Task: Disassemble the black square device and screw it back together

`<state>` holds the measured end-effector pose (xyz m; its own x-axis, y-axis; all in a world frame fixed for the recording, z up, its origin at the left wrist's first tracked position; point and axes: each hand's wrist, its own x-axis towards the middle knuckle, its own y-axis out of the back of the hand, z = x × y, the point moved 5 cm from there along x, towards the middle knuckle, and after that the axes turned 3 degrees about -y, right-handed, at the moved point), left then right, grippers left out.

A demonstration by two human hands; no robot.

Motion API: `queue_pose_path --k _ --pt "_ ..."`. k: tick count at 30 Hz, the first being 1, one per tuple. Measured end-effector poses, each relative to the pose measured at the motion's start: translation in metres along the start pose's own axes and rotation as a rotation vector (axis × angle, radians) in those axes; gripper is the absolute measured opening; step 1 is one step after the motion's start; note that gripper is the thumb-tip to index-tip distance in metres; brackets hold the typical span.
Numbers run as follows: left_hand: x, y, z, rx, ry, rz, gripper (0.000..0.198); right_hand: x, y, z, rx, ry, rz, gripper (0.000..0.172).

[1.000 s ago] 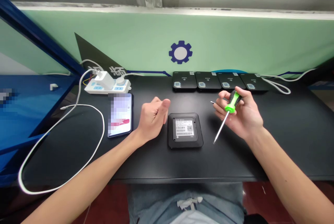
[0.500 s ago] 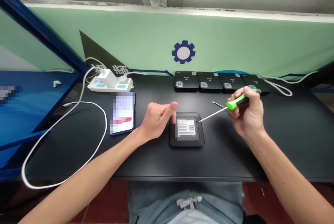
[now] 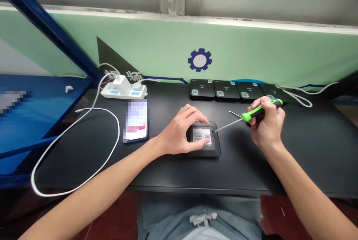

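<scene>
"Green wall (image 3: 251,57) ahead, black bench (image 3: 246,174) under it. What are your hands on?"

"My left hand (image 3: 179,133) is spread open over the square black device (image 3: 216,146), dead ahead at 12 o'clock, fingertips (image 3: 207,141) on its label (image 3: 199,134). My right hand (image 3: 267,122) is closed round a green-handled screwdriver (image 3: 258,110), tip at the device's 2 o'clock corner."

"Which step?"

"Seating the tip there, I'd judge. That calls for steady pressure, device pinned."

"Around it?"

"Four black units (image 3: 226,90) at 12 o'clock, phone (image 3: 136,120) at 9."
</scene>
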<state>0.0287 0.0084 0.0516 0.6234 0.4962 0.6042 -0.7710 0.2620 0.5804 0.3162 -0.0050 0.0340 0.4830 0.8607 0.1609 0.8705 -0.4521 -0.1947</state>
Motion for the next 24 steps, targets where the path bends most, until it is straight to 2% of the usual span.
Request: queue_pose_path --k 2,5,8,10,12,15,16,20,24 --pt "-0.001 0.0 -0.003 0.029 0.017 0.019 0.012 0.001 -0.002 -0.003 0.03 -0.032 0.013 0.042" --pt "-0.002 0.003 -0.008 0.025 0.063 0.074 0.049 0.001 -0.004 -0.008 0.074 -0.097 0.02 0.039" --pt "-0.004 0.008 -0.01 -0.063 0.074 0.139 0.057 0.003 -0.005 -0.01 0.106 -0.157 0.006 0.037" --pt "-0.004 0.011 -0.008 -0.088 0.086 0.193 0.042 0.004 -0.004 -0.008 0.118 -0.189 -0.01 0.037" --pt "-0.005 0.013 -0.004 -0.098 0.086 0.244 0.012 0.005 -0.004 -0.007 0.125 -0.214 -0.03 0.037" --pt "-0.003 0.011 0.002 -0.099 0.067 0.221 0.004 0.006 -0.004 -0.005 0.128 -0.249 -0.066 0.038" --pt "-0.003 0.011 0.003 -0.084 0.067 0.201 0.005 0.006 -0.004 -0.005 0.128 -0.26 -0.077 0.038" --pt "-0.002 0.008 0.0 -0.041 0.061 0.117 0.045 0.007 -0.003 -0.004 0.131 -0.287 -0.114 0.038" --pt "-0.005 0.004 -0.005 -0.159 0.098 0.029 0.054 0.007 -0.003 -0.003 0.124 -0.317 -0.15 0.038"
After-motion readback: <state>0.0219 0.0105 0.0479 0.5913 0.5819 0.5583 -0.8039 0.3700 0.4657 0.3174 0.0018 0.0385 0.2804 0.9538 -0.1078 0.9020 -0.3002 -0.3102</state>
